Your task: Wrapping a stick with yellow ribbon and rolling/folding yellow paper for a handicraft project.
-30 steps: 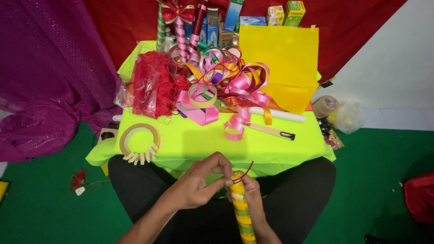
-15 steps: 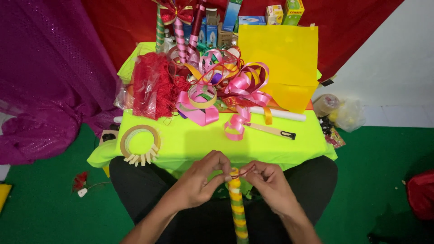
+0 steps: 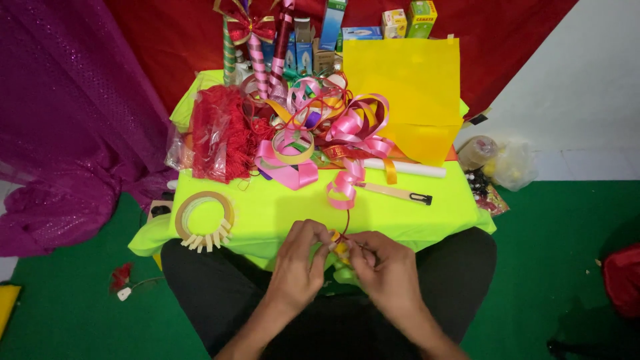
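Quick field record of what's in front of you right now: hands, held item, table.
left hand: pinching the top of a small yellow wrapped stick
right hand: pinching the same spot, with a thin red string
table: neon-green cloth
on table: tape ring, pink ribbon pile, yellow sheet, red tassels

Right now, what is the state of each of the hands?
Left hand: closed, pinching the small yellow piece.
Right hand: closed, pinching the same piece beside the thin red string.
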